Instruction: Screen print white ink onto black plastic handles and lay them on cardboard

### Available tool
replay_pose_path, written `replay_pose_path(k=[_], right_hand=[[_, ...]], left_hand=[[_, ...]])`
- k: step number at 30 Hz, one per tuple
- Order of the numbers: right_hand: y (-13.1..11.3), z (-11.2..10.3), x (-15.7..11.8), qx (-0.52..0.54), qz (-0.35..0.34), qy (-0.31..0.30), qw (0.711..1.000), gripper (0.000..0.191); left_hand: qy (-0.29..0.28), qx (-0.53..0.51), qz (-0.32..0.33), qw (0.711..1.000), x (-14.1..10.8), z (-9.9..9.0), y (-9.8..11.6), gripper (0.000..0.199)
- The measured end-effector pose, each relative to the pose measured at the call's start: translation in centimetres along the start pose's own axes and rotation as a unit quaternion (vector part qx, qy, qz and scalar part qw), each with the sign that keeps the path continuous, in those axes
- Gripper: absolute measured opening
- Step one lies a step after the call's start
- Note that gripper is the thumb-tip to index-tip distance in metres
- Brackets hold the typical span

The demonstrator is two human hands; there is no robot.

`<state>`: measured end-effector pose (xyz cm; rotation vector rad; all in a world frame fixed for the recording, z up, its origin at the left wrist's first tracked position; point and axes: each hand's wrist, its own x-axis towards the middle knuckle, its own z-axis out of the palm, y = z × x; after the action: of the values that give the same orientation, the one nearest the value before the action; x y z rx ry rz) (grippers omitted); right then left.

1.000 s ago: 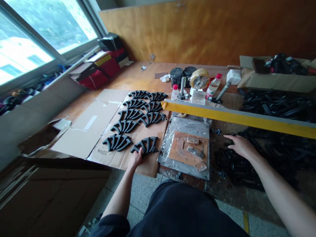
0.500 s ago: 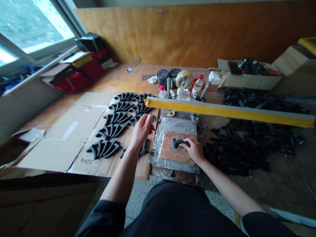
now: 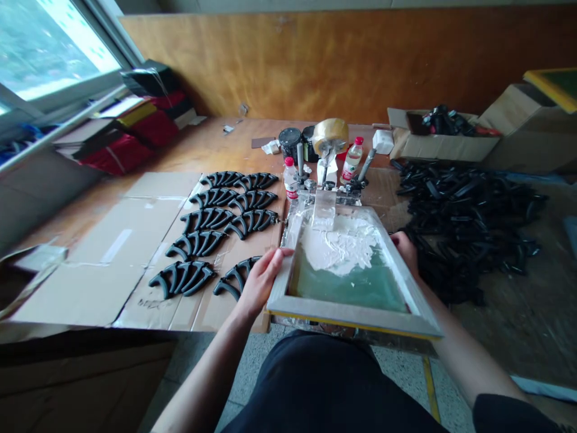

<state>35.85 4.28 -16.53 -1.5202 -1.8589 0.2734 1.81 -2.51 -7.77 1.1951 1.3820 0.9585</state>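
A screen frame (image 3: 356, 313) with a green mesh and a patch of white paste (image 3: 338, 246) lies low over the work plate. My left hand (image 3: 264, 276) grips its left side, thumb on top. At the right side my right hand (image 3: 406, 249) holds the frame, its fingers partly hidden behind the edge. A clear block (image 3: 324, 209) sits at the frame's back, below a roll of tape (image 3: 330, 135). Rows of curved black handles (image 3: 183, 276) rest on cardboard left of my left hand. The black handle on the plate is hidden under the frame.
A big pile of black handles (image 3: 469, 210) spreads on the right. Two bottles (image 3: 290, 180) with red caps, dark jars (image 3: 290, 143) and upright metal rods (image 3: 367, 163) stand behind the frame. An open carton (image 3: 444, 144) is at the back right.
The frame has come down from its raised, edge-on position to cover the plate. My right hand has left the black handle, and both hands now hold the frame's sides.
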Motion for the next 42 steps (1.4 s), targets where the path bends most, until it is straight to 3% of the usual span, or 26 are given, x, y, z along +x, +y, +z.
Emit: replay_pose_path(k=[2, 4, 6, 7, 9, 12, 14, 19, 22, 26, 31, 34, 38, 42], right_hand=[[-0.1, -1.2, 2.1, -0.019, 0.046, 0.077, 0.996, 0.023], [-2.2, -0.8, 4.3, -0.028, 0.014, 0.099, 0.995, 0.033], [-5.4, 1.0, 6.2, -0.045, -0.077, 0.044, 0.995, 0.058], [-7.0, 2.2, 7.0, -0.063, -0.11, 0.007, 0.992, 0.062], [-9.3, 4.4, 7.6, -0.096, -0.134, -0.073, 0.984, 0.052], [-10.1, 6.3, 6.2, -0.115, -0.131, -0.177, 0.969, 0.019], [-9.6, 6.1, 4.1, -0.116, -0.172, -0.211, 0.955, 0.005], [-8.5, 3.0, 0.8, -0.086, -0.333, -0.28, 0.896, 0.026], [-8.4, 2.5, 1.4, -0.057, -0.321, -0.292, 0.899, 0.023], [-8.3, 3.8, 1.0, -0.052, -0.28, -0.206, 0.936, 0.025], [-8.2, 3.4, -0.5, -0.014, -0.325, -0.23, 0.917, 0.018], [-9.4, 3.3, 2.2, -0.018, -0.264, -0.205, 0.942, 0.011], [-10.1, 2.0, 8.3, -0.044, -0.165, -0.125, 0.977, 0.047], [-5.2, -2.7, 11.7, -0.015, -0.051, 0.008, 0.999, 0.037]], left_hand=[[-0.018, 0.008, -0.051, 0.999, -0.4, 0.2, -3.5, 0.057], [-0.008, 0.027, -0.077, 0.997, -0.1, 0.7, -6.5, 0.066], [0.007, 0.074, -0.086, 0.993, 0.5, 1.2, -8.7, 0.068], [0.012, 0.102, -0.087, 0.991, 0.8, 1.3, -9.4, 0.067], [0.009, 0.141, -0.084, 0.986, 1.3, 1.4, -10.3, 0.064], [-0.002, 0.165, -0.079, 0.983, 1.7, 1.3, -10.9, 0.059], [-0.001, 0.171, -0.078, 0.982, 1.8, 1.2, -11.2, 0.057], [0.007, 0.151, -0.084, 0.985, 1.8, 1.1, -11.6, 0.055], [0.003, 0.134, -0.09, 0.987, 1.7, 1.1, -11.3, 0.057], [-0.01, 0.081, -0.097, 0.992, 1.4, 1.0, -10.4, 0.06], [-0.007, 0.048, -0.114, 0.992, 1.2, 1.2, -9.5, 0.065], [-0.019, 0.033, -0.115, 0.993, 1.0, 0.9, -8.4, 0.067], [-0.028, -0.005, -0.081, 0.996, 0.3, 0.0, -4.7, 0.065], [0.006, -0.074, -0.013, 0.997, 0.5, 0.0, 0.9, 0.055]])
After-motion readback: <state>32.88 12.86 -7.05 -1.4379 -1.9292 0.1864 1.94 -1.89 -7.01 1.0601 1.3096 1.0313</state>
